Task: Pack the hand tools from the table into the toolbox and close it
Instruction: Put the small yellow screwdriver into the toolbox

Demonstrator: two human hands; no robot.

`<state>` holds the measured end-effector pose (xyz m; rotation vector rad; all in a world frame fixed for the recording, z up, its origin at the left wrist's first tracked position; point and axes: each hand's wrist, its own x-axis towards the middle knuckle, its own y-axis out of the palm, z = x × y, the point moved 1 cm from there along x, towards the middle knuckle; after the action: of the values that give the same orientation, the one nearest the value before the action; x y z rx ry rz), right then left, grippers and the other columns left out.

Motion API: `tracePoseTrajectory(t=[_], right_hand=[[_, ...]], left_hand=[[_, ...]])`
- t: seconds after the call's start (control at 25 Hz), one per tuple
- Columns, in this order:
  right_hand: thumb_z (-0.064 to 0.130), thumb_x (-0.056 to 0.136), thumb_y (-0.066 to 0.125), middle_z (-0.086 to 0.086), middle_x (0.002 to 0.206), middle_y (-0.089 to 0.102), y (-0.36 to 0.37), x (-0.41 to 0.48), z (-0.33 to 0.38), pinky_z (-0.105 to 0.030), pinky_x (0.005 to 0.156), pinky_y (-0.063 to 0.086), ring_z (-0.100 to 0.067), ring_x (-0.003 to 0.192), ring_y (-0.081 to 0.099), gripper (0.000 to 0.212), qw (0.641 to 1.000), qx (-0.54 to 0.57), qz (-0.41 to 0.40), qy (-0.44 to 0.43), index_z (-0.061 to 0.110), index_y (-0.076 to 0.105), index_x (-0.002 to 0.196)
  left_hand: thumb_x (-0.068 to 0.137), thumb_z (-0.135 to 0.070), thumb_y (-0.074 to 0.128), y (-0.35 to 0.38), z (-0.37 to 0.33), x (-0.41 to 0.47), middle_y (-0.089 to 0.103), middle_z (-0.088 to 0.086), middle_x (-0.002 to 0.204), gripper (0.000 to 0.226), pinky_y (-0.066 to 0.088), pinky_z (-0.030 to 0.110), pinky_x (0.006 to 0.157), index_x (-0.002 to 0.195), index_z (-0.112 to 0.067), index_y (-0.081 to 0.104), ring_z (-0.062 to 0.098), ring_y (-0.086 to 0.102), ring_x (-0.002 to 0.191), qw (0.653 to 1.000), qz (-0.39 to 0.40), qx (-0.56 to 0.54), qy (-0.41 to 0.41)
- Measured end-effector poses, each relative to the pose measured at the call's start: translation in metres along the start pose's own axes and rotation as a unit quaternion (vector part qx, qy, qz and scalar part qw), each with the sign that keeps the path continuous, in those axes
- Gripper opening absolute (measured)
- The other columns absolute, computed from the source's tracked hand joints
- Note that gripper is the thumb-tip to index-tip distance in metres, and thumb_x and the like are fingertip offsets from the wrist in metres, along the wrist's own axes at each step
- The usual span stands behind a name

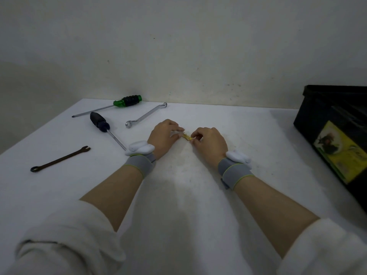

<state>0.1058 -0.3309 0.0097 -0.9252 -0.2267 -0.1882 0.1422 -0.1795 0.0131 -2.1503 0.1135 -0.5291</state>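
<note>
Both hands meet at mid-table: the left hand (164,133) and right hand (208,142) pinch a small yellow object (187,137) between their fingertips. To the left lie a green-handled screwdriver (111,107), a dark-handled screwdriver (103,126), a silver ring spanner (146,114) and a dark wrench (59,159). The black toolbox (335,128) stands at right.

Up at twelve o'clock, a plain off-white plaster wall (178,46) fills the whole upper half, dotted with a few small dark specks. Below it the flat white tabletop (198,195) spreads toward six o'clock, its far edge pressed right against that wall. There's faint yellowish staining near the middle of the surface. The light is dim and soft, and over at nine o'clock the wall falls into grey shadow.
</note>
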Motion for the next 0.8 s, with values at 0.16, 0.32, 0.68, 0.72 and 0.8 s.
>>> tracePoseTrajectory(t=[0.16, 0.32, 0.68, 0.72, 0.8], right_hand=[[0.015, 0.087, 0.053, -0.007, 0.099, 0.068, -0.014, -0.018, -0.007, -0.034, 0.08, 0.043, -0.023, 0.104, 0.051, 0.019, 1.0, -0.004, 0.005, -0.001, 0.015, 0.069, 0.098], [0.011, 0.087, 0.051, -0.01, 0.101, 0.067, -0.026, -0.031, -0.013, -0.035, 0.084, 0.042, -0.025, 0.105, 0.05, 0.022, 1.0, -0.004, 0.007, 0.007, 0.013, 0.07, 0.099], [0.014, 0.087, 0.056, -0.002, 0.086, 0.064, -0.056, -0.032, -0.021, -0.047, 0.094, 0.043, -0.021, 0.088, 0.057, 0.016, 0.993, 0.096, -0.04, 0.062, 0.017, 0.068, 0.097], [0.016, 0.086, 0.06, 0.0, 0.084, 0.062, -0.062, -0.03, -0.019, -0.047, 0.094, 0.045, -0.019, 0.085, 0.056, 0.014, 0.985, 0.139, -0.066, 0.076, 0.016, 0.068, 0.097], [0.02, 0.084, 0.064, -0.001, 0.089, 0.061, -0.072, -0.025, -0.015, -0.047, 0.093, 0.045, -0.02, 0.089, 0.057, 0.016, 0.97, 0.192, -0.126, 0.083, 0.014, 0.066, 0.099]], left_hand=[[0.088, -0.02, 0.059, 0.006, -0.015, -0.015, 0.06, 0.009, 0.121, 0.024, 0.041, 0.035, 0.095, 0.11, -0.016, 0.07, 0.026, 0.051, 0.113, 1.0, 0.001, 0.023, 0.003], [0.087, -0.024, 0.061, 0.014, -0.026, -0.022, 0.062, 0.006, 0.109, 0.021, 0.041, 0.041, 0.089, 0.105, -0.021, 0.072, 0.028, 0.048, 0.106, 0.999, -0.008, 0.036, 0.004], [0.095, -0.028, 0.045, 0.009, -0.056, -0.017, 0.062, -0.002, 0.112, 0.022, 0.02, 0.036, 0.089, 0.102, -0.024, 0.066, 0.019, 0.041, 0.117, 0.997, 0.037, 0.061, 0.026], [0.095, -0.027, 0.046, 0.004, -0.06, -0.014, 0.062, 0.0, 0.11, 0.022, 0.022, 0.035, 0.088, 0.102, -0.022, 0.066, 0.02, 0.043, 0.114, 0.998, 0.033, 0.045, 0.025], [0.095, -0.023, 0.049, -0.006, -0.068, -0.008, 0.064, 0.007, 0.107, 0.021, 0.032, 0.035, 0.086, 0.101, -0.014, 0.067, 0.025, 0.05, 0.107, 0.999, 0.019, -0.007, 0.026]])
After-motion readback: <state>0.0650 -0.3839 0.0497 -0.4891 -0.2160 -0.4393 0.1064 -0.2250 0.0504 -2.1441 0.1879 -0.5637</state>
